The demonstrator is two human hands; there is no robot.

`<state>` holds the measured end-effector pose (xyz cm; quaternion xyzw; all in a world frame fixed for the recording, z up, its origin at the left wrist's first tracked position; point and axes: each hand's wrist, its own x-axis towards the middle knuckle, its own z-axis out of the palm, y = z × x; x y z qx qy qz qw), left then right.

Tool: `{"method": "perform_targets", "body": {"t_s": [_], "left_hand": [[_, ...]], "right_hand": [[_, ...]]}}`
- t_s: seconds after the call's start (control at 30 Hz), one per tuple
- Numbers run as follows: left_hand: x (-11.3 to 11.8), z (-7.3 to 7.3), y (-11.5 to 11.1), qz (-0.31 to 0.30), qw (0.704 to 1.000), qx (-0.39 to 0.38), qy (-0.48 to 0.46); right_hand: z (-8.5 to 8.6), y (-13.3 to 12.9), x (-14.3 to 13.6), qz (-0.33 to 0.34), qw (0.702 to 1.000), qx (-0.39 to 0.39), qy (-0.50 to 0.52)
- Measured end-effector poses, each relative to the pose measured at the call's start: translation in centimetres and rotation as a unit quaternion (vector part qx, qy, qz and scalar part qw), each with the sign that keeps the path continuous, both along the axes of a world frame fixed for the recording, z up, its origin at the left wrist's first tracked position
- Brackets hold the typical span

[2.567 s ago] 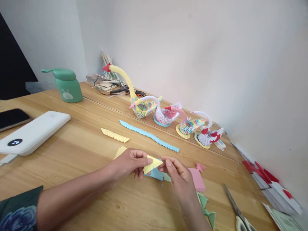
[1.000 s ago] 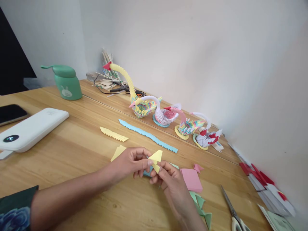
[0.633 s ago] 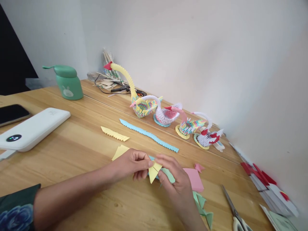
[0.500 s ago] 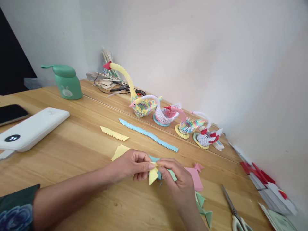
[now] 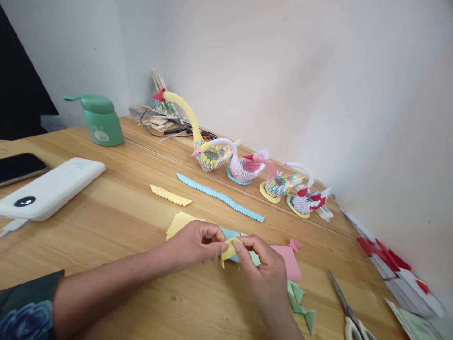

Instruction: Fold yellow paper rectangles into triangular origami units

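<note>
Wood table against a pale wall: folded paper in two hands

Surface: table [image 5: 141,304], wood-grained, filling the lower frame; wall [image 5: 300,71] behind.

Item in work: one yellow slip [image 5: 231,250], just below centre, in front of blue paper [image 5: 228,232]. Folded; a narrow flap points down at its left end.

Left hand [image 5: 200,243]: thumb and forefinger pinching the slip's left end, other fingers curled.

Right hand [image 5: 262,259]: thumb and forefinger pinching the right end, close to the left fingertips.

Handling note, a judgement: small folded paper of this kind probably wants one end held steady while the other thumb presses along the crease. Edges are best matched before pressing hard; a light grip should spare the points, and a skewed fold could leave the piece lopsided.

Near the hands: yellow sheets [image 5: 179,225], left; pink pad [image 5: 287,262] and pink piece [image 5: 295,244], right; green pieces [image 5: 310,320], lower right.

Centre: yellow strip [image 5: 170,195], short; blue strip [image 5: 221,197], long, its pieces nested in a row.

Along the wall: four paper swans [image 5: 242,169], one tall with a yellow neck.

Left side: green bottle [image 5: 102,125], phone [image 5: 21,167], power bank [image 5: 63,189] with a cable.

Lower right: scissors [image 5: 348,310], blades towards the upper left.
</note>
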<state>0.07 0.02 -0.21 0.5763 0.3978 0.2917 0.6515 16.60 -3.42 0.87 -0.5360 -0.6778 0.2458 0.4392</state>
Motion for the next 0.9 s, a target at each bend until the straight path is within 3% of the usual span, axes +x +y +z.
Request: {"method": "perform_targets", "body": {"t_s": [0.27,0.5,0.7,0.9], "left_hand": [[-0.2,-0.1,0.1,-0.027,0.999,-0.017,0.033],[-0.1,-0.5,0.0,-0.014,0.999,-0.028,0.030],[-0.2,-0.8,0.5,0.009,0.985,-0.125,-0.119],[-0.6,0.0,0.4,0.007,0.963,-0.176,-0.203]], "right_hand": [[0.3,0.1,0.3,-0.014,1.000,0.015,-0.006],[-0.5,0.3,0.7,0.058,0.979,0.171,-0.094],[-0.3,0.6,1.1,0.134,0.943,0.253,-0.172],[-0.1,0.8,1.1,0.133,0.943,0.248,-0.176]]}}
